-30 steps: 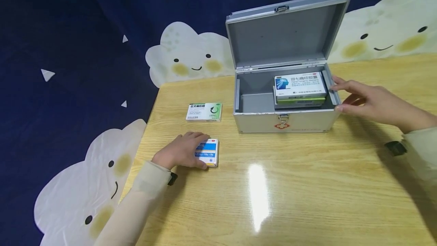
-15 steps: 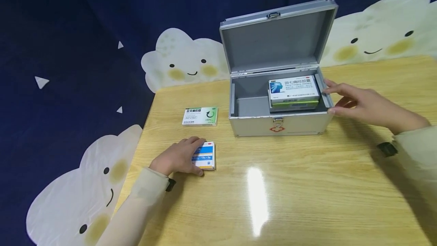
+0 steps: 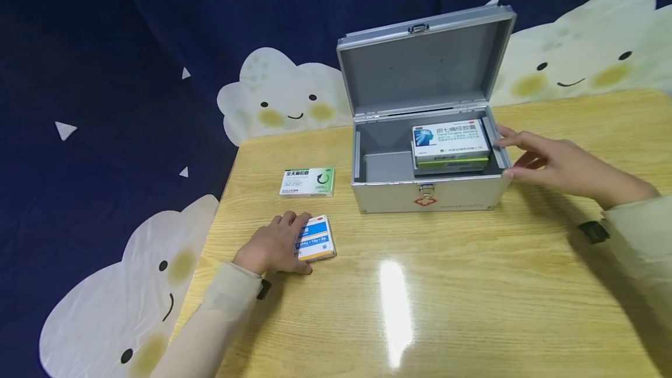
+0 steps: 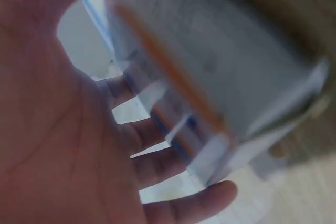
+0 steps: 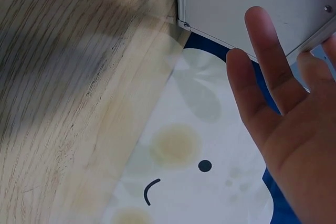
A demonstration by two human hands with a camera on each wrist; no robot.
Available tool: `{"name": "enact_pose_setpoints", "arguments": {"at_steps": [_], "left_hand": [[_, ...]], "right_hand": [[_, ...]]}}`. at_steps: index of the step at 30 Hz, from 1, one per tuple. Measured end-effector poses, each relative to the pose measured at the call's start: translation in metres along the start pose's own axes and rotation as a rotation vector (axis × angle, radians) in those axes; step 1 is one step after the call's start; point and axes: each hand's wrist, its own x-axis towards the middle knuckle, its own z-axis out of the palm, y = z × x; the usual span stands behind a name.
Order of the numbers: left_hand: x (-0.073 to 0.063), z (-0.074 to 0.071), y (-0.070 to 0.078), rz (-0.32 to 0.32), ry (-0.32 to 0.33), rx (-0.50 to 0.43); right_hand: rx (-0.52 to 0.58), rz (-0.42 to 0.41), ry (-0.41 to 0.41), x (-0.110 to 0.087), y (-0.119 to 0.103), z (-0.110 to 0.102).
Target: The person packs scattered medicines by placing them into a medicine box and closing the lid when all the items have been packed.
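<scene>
My left hand (image 3: pixel 275 244) grips a blue-and-white medicine box (image 3: pixel 315 239) at the left of the table, thumb on its near side and fingers at its far side. Close up in the left wrist view, the blurred medicine box (image 4: pixel 210 51) sits tilted within the hand. An aluminium first-aid case (image 3: pixel 388 196) with a red cross stands with its lid up. My right hand (image 3: pixel 556 165) touches its right side, thumb by the front corner and index finger at the rim; the right wrist view shows two fingers (image 5: pixel 265 40) extended alongside the case wall.
Stacked medicine boxes (image 3: pixel 454 140) lie in the right part of the case. A white-and-green medicine box (image 3: pixel 307 182) lies left of it on the wooden table (image 3: pixel 472 296). Behind hangs a dark blue curtain (image 3: pixel 210 4) with cloud patterns.
The blue-and-white medicine box has turned slightly under my left hand, its far edge now slanting. The head view has shifted a little; the right hand stays at the case.
</scene>
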Motion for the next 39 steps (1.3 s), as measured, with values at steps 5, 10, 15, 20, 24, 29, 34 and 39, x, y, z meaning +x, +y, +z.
{"name": "enact_pose_setpoints", "arguments": {"at_steps": [5,10,15,20,24,29,34,39], "left_hand": [[0.0005,0.0022,-0.0011,0.001,0.023,0.016],[0.0003,0.0044,-0.0021,0.003,0.036,0.010],[0.0004,0.0038,-0.0011,-0.002,0.039,0.007],[-0.0007,0.0043,0.0004,-0.011,0.031,-0.002],[-0.0008,0.0054,0.0014,-0.009,0.041,-0.008],[0.0000,0.0070,0.0025,-0.014,0.072,-0.024],[0.0002,0.0077,0.0036,-0.033,0.088,-0.038],[-0.0014,0.0075,0.0055,-0.056,0.085,-0.038]], "right_hand": [[-0.012,-0.016,0.020,0.0001,0.0005,0.0018],[-0.020,-0.041,0.041,-0.0007,0.0008,0.0043],[-0.021,-0.038,0.043,-0.0012,0.0004,0.0029],[-0.001,-0.025,0.034,-0.0014,-0.0003,0.0032],[0.003,-0.028,0.039,-0.0021,-0.0009,0.0039],[-0.003,-0.052,0.058,-0.0029,-0.0002,0.0056],[-0.008,-0.061,0.061,-0.0019,0.0002,0.0061],[0.000,-0.067,0.058,-0.0011,0.0008,0.0069]]}}
